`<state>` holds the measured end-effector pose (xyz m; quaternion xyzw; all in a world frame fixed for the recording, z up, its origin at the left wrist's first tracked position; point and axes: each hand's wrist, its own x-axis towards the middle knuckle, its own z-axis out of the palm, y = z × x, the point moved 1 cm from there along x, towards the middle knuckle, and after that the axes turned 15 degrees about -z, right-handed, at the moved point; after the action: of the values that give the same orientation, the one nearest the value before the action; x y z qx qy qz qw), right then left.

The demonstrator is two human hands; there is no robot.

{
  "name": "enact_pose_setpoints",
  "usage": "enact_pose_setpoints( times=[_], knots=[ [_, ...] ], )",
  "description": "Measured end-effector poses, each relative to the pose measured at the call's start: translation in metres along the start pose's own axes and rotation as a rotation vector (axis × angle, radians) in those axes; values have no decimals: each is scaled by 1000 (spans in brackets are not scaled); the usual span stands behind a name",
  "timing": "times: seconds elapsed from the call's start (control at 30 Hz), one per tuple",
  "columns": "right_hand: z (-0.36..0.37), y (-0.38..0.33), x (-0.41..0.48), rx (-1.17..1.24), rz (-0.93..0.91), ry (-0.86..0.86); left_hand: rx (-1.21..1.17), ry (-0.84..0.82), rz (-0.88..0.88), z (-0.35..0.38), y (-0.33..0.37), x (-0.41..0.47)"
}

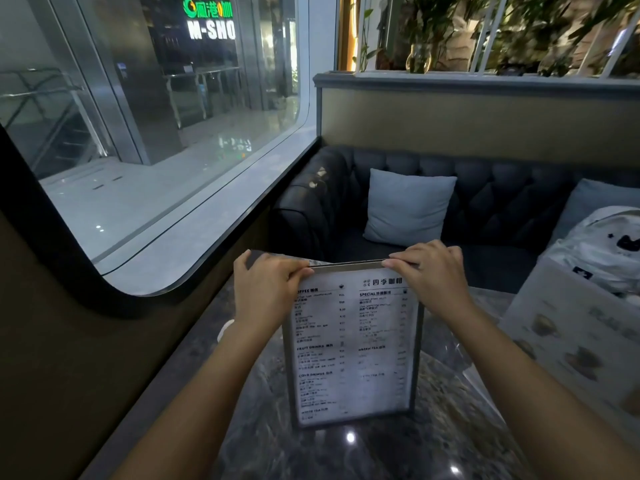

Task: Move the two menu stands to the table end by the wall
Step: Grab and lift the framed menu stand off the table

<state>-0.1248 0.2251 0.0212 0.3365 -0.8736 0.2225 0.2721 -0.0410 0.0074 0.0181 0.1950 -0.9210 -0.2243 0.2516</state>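
Observation:
A tall grey-framed menu stand (353, 348) with black print on a white sheet stands upright on the dark marble table (433, 445), facing me. My left hand (266, 289) grips its top left corner and my right hand (427, 268) grips its top right corner, fingers curled over the top edge. A second menu stand (575, 337), pale with pictures of drinks, leans at the right side of the table, apart from both hands. Its lower part runs out of the frame.
The wall panel (104, 341) with a large window (138, 133) runs along the table's left side. Across the table stands a dark tufted sofa (485, 209) with a pale cushion (408, 206). A white plastic bag (609, 251) sits at the right behind the second stand.

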Motion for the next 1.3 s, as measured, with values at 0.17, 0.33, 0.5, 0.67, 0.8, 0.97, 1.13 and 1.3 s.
enact_pose_setpoints(
  times=[0.17, 0.33, 0.5, 0.67, 0.8, 0.97, 1.13, 1.3],
  knots=[
    [-13, 0, -10, -75, 52, 3, 17, -62, 27, 7, 9, 14],
    [-22, 0, -22, -127, 91, 14, 28, -95, 50, 14, 19, 21],
    [-24, -2, -28, -176, 109, 26, 5, -96, 64, 18, 21, 22],
    [-22, -5, -29, -161, 118, 14, 1, -111, 80, 19, 20, 22],
    [-23, -7, -28, -230, 106, -53, 11, -83, 131, 21, 22, 18],
    [-34, -7, -40, -265, 99, -42, 89, 43, 239, 21, 34, 9],
    [-61, 2, -59, -332, 118, -2, -18, 65, 401, 23, 74, 3],
    [-99, 20, -86, -428, 162, 91, -124, 3, 536, 39, 135, -11]
  ],
)
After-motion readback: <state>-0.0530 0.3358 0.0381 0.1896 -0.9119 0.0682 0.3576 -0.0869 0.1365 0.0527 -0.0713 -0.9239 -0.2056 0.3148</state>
